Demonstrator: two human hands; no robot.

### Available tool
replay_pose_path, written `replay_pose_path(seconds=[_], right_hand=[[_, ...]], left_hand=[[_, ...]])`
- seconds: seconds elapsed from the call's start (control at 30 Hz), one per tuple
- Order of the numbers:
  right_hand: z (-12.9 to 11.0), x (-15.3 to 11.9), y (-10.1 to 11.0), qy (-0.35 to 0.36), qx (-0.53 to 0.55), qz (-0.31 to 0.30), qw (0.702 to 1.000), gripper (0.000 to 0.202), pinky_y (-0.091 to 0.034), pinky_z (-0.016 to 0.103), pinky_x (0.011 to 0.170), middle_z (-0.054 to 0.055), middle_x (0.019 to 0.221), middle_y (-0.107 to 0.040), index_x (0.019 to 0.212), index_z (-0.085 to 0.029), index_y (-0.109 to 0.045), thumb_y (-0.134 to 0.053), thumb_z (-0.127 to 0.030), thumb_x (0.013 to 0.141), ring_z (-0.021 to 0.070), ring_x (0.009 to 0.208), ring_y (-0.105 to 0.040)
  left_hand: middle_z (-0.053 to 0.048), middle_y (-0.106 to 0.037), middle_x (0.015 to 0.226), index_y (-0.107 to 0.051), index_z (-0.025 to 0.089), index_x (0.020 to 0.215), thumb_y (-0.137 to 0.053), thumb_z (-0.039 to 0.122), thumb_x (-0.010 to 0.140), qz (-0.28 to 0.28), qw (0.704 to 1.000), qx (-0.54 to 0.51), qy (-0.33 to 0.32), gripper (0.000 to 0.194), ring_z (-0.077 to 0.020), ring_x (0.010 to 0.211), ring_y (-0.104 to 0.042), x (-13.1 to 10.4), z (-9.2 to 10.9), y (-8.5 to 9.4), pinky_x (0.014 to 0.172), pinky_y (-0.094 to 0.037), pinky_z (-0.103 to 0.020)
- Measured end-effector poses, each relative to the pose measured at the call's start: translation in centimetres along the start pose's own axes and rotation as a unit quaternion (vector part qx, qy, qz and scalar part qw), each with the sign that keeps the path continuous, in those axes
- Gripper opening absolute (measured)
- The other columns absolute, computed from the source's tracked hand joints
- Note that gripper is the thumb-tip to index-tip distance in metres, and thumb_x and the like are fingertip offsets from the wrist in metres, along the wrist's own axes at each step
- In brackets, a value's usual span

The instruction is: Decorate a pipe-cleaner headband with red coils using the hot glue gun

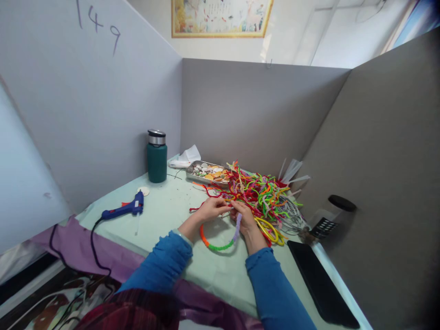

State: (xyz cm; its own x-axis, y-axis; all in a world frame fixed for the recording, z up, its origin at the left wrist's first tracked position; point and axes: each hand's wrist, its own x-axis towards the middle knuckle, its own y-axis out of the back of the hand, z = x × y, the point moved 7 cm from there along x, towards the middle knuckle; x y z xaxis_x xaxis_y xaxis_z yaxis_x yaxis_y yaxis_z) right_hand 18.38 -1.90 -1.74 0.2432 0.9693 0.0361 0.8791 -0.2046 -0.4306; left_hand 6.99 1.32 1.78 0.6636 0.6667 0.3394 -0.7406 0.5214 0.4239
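A headband-like hoop [222,248], wrapped in orange, green and lilac fuzzy pipe cleaner, hangs in a curve below both my hands. My left hand [212,209] is closed in a pinch on a red pipe cleaner, whose loose end [193,210] sticks out to the left. With fingers bent together, my right hand [244,216] grips the hoop near its lilac end, its fingertips meeting the left ones. Exactly how the red piece lies on the hoop is hidden by my fingers. Just beyond my hands lies a heap of many-coloured pipe cleaners [263,190].
A metal tray [189,174] of small pieces stands behind the heap, beside a green bottle [157,162]. A blue glue gun [123,209] with its cord lies left. Yellow coils [275,233], a black flat device [319,284] and a black-lidded container [330,215] are right. Partitions surround the table.
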Motion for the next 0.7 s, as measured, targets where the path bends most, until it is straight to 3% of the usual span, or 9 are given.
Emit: replay_pose_path(seconds=[0.1, 0.3, 0.7], right_hand=[[0.2, 0.0, 0.0, -0.008, -0.002, 0.001, 1.000, 0.032, -0.024, 0.021, 0.040, -0.007, 0.045, -0.044, 0.059, -0.018, -0.054, -0.078, -0.037, 0.053, 0.0065, 0.040, -0.035], [0.7, 0.4, 0.0, 0.001, -0.004, -0.009, 1.000, 0.035, -0.025, 0.021, 0.039, -0.008, 0.043, -0.041, 0.058, -0.019, -0.050, -0.078, -0.040, 0.055, 0.0055, 0.038, -0.033], [0.4, 0.0, 0.0, 0.005, -0.023, 0.000, 1.000, 0.035, -0.026, 0.022, 0.040, -0.008, 0.046, -0.042, 0.056, -0.018, -0.052, -0.082, -0.035, 0.050, 0.0055, 0.041, -0.034]], left_hand=[[0.002, -0.050, 0.060, -0.060, 0.012, 0.069, -0.059, 0.045, 0.074, 0.014, 0.998, -0.058, -0.004, 0.032, -0.0092, 0.056, -0.043, 0.0, 0.3, 0.2, 0.053, -0.034, -0.020], [-0.002, -0.058, 0.067, -0.066, 0.012, 0.094, -0.062, 0.042, 0.072, 0.046, 0.992, -0.117, 0.001, 0.037, -0.0115, 0.061, -0.048, 0.2, 0.6, 0.8, 0.058, -0.037, -0.023], [0.002, -0.050, 0.059, -0.063, 0.011, 0.073, -0.057, 0.047, 0.072, 0.080, 0.990, -0.103, 0.061, 0.037, -0.0094, 0.055, -0.040, 0.6, -2.2, 1.2, 0.054, -0.031, -0.022]])
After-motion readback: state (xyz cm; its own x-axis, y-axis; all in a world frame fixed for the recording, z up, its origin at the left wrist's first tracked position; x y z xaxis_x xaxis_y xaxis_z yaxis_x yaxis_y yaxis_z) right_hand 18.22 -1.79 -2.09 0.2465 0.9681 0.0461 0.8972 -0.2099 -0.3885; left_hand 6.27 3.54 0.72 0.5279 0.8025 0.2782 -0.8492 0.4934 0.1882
